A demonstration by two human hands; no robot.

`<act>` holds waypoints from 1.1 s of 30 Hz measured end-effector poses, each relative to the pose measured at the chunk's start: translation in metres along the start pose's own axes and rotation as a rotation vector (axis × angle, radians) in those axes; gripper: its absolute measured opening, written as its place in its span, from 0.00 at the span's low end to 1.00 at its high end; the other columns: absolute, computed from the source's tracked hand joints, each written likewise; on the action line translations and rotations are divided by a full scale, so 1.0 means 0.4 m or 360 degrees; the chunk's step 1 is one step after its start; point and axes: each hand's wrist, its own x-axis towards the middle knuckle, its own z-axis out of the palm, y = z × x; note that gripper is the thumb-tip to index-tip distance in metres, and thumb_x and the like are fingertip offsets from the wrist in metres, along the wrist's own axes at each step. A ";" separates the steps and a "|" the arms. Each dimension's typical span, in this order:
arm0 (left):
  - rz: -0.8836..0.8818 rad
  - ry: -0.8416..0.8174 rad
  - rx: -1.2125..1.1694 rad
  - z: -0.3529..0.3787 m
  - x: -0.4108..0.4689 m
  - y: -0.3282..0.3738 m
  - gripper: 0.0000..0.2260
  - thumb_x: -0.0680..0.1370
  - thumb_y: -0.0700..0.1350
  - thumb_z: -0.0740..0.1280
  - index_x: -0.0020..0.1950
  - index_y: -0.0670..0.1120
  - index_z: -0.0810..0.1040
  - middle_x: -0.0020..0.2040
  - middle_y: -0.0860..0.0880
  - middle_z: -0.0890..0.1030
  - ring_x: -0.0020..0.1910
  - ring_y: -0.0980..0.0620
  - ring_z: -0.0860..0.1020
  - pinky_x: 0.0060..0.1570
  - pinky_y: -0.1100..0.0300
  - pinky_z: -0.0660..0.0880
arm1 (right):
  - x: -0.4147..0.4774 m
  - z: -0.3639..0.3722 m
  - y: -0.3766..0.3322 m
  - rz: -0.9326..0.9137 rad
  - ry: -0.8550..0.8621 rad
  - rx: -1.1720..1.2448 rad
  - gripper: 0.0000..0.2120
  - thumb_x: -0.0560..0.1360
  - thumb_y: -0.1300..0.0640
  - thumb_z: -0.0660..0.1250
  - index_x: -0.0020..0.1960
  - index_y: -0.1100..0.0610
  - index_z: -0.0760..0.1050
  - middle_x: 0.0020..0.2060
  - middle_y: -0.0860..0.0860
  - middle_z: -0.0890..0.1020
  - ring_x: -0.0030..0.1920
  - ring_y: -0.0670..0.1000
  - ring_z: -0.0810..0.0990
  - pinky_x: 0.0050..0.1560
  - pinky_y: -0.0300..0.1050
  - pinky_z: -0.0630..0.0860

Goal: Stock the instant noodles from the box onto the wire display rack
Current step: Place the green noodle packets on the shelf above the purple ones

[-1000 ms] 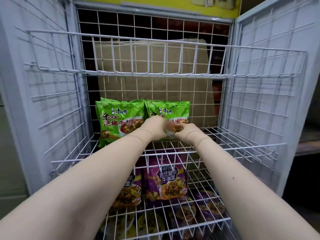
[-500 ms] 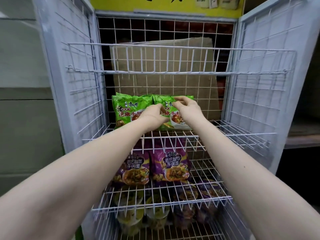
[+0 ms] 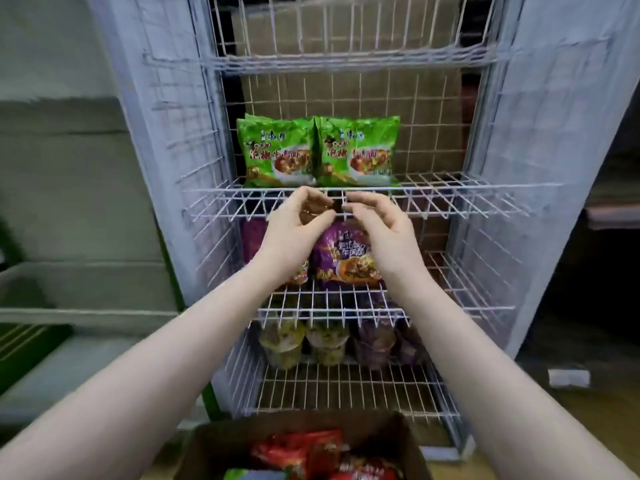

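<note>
- Nearest, at the bottom edge: open cardboard box (image 3: pixel 214 441), holding red noodle packets (image 3: pixel 304 448) in a jumble, plus a corner of a green one (image 3: pixel 249 474).
- Above the box: left hand (image 3: pixel 294 233) and right hand (image 3: pixel 384 233) raised side by side, close together but apart, in front of the wire rack (image 3: pixel 450 186).
- Fingers of both loosely curled, thumbs forward, nothing held.
- Fingertips level with the front rail of the green-packet shelf. Too blurred to tell whether touching the wire.
- Lowest stocked shelf: a row of noodle cups (image 3: pixel 282 344), yellowish on the left, purple on the right.
- Shelf above: purple packets (image 3: pixel 346 258) standing upright, partly hidden behind both hands.
- Next shelf up: two green packets, left (image 3: pixel 277 154) and right (image 3: pixel 356 152), upright and edge to edge, set left of centre near the back.
- Top shelf (image 3: pixel 346 60) cut off by the frame.
- Farthest: brown cardboard sheet (image 3: pixel 429 116) behind the back grid.
</note>
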 end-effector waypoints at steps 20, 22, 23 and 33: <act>-0.1212 0.0065 0.0201 0.053 -0.671 -0.498 0.06 0.76 0.38 0.67 0.46 0.49 0.75 0.43 0.48 0.78 0.45 0.48 0.77 0.47 0.56 0.73 | -0.515 -0.064 0.641 0.1269 -0.0167 -0.0277 0.08 0.78 0.61 0.60 0.51 0.50 0.74 0.49 0.53 0.81 0.44 0.48 0.81 0.46 0.44 0.75; -0.1299 0.0080 0.0222 0.043 -0.716 -0.522 0.04 0.77 0.39 0.66 0.48 0.47 0.76 0.44 0.48 0.78 0.45 0.49 0.78 0.45 0.61 0.74 | -0.547 -0.065 0.673 0.1335 -0.0178 -0.0301 0.08 0.79 0.61 0.59 0.52 0.50 0.74 0.51 0.53 0.81 0.45 0.49 0.81 0.46 0.43 0.76; -0.1329 0.0083 0.0246 0.037 -0.734 -0.534 0.03 0.77 0.39 0.66 0.48 0.47 0.76 0.44 0.49 0.78 0.45 0.49 0.78 0.43 0.64 0.73 | -0.560 -0.063 0.687 0.1355 -0.0181 -0.0307 0.08 0.79 0.61 0.59 0.53 0.51 0.74 0.51 0.53 0.81 0.46 0.49 0.81 0.45 0.42 0.75; -0.1411 0.0046 0.0393 0.037 -0.778 -0.600 0.04 0.77 0.38 0.66 0.51 0.43 0.75 0.43 0.51 0.76 0.37 0.60 0.73 0.33 0.76 0.70 | -0.618 -0.003 0.765 0.1452 -0.0176 -0.0273 0.09 0.79 0.62 0.58 0.56 0.53 0.72 0.49 0.52 0.80 0.45 0.50 0.80 0.46 0.41 0.76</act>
